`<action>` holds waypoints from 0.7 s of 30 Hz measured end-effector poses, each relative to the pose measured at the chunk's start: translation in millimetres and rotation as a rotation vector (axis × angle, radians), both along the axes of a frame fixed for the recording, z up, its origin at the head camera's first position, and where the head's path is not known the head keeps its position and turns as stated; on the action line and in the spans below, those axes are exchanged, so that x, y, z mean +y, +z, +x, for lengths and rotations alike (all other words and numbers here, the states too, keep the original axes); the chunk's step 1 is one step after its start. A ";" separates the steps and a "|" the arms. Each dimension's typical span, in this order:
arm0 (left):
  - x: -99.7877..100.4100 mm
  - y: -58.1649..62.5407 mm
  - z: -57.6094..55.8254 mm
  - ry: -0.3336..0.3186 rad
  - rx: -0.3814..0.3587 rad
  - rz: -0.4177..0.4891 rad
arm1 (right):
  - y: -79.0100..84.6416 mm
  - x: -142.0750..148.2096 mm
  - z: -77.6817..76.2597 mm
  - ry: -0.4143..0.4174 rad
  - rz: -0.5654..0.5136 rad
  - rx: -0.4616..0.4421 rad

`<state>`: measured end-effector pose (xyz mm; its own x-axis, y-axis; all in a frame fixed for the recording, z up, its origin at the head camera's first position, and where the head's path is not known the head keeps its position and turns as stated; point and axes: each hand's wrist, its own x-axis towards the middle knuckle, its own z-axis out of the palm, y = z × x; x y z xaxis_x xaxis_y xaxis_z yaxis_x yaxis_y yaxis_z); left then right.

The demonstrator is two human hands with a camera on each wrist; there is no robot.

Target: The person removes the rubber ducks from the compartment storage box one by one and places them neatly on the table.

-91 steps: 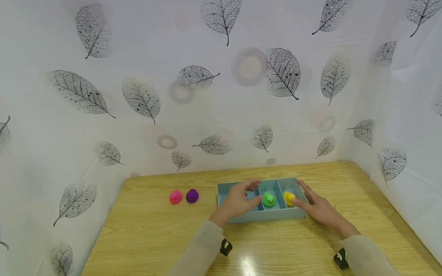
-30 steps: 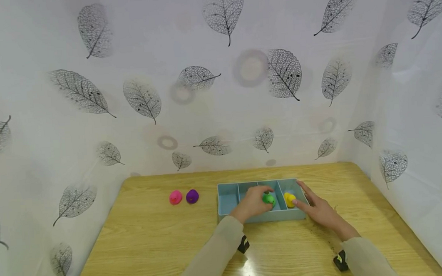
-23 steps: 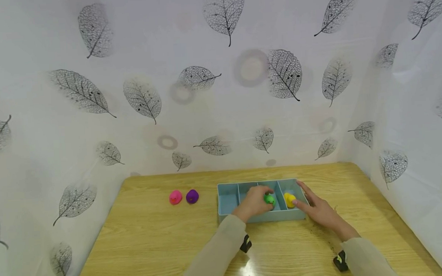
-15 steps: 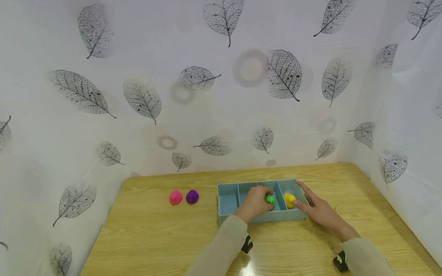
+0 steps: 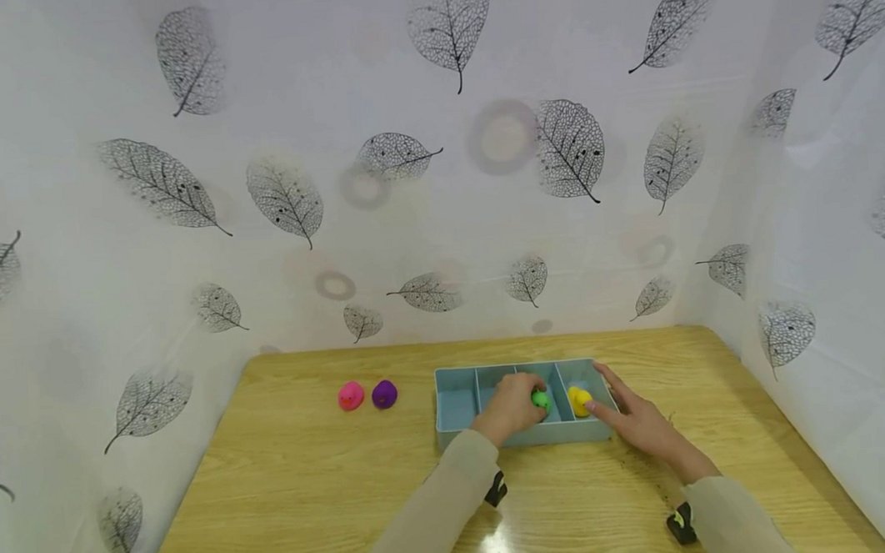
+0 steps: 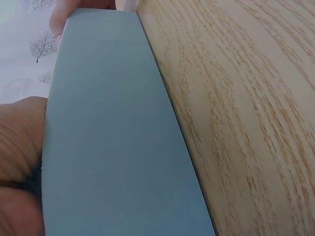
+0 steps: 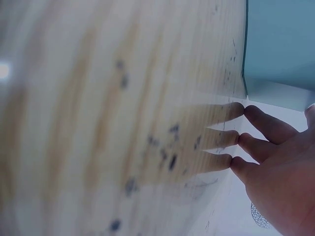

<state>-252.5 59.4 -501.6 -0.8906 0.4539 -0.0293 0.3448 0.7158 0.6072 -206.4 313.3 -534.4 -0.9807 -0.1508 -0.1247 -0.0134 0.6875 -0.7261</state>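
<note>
In the head view my left hand (image 5: 511, 406) reaches into the third compartment from the left of a blue-grey divided box (image 5: 526, 435). Its thumb and fingers pinch a green rubber duck (image 5: 542, 401). My right hand (image 5: 645, 423) holds the box's right end, thumb over the rim beside a yellow rubber duck (image 5: 580, 401) in the rightmost compartment. In the right wrist view, fingertips of the right hand (image 7: 285, 162) touch the table by the box corner. The box's front wall (image 6: 113, 128) fills the left wrist view and hides the green duck there.
A pink rubber duck (image 5: 351, 396) and a purple rubber duck (image 5: 384, 395) sit on the wooden table (image 5: 296, 485), left of the box. Leaf-patterned white curtain (image 5: 440, 226) surrounds the table's back and sides.
Three seconds ago my left hand hovered over the box's left half; it has moved right and taken hold of the green duck, which has shifted very slightly. The right hand stays put.
</note>
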 end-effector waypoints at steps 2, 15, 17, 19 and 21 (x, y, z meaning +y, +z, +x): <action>-0.1 0.3 0.0 0.000 0.000 -0.004 | 0.4 -0.3 0.0 0.000 0.000 -0.001; -2.3 0.1 1.9 0.012 -0.009 0.043 | 1.6 -1.5 0.5 -0.004 0.011 0.002; -2.3 -0.7 2.0 0.013 -0.007 0.054 | 1.7 -1.5 0.6 -0.005 0.007 0.005; -2.5 -0.6 2.4 0.011 -0.004 0.062 | 1.5 -1.5 0.8 -0.006 0.001 0.008; -3.2 -0.1 3.5 0.009 -0.005 0.071 | 1.3 -1.5 1.1 -0.005 -0.006 0.008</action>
<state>-248.9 56.2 -501.6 -0.8946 0.4469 -0.0020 0.3351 0.6738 0.6585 -205.3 311.8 -533.1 -0.9823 -0.1470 -0.1162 -0.0158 0.6829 -0.7303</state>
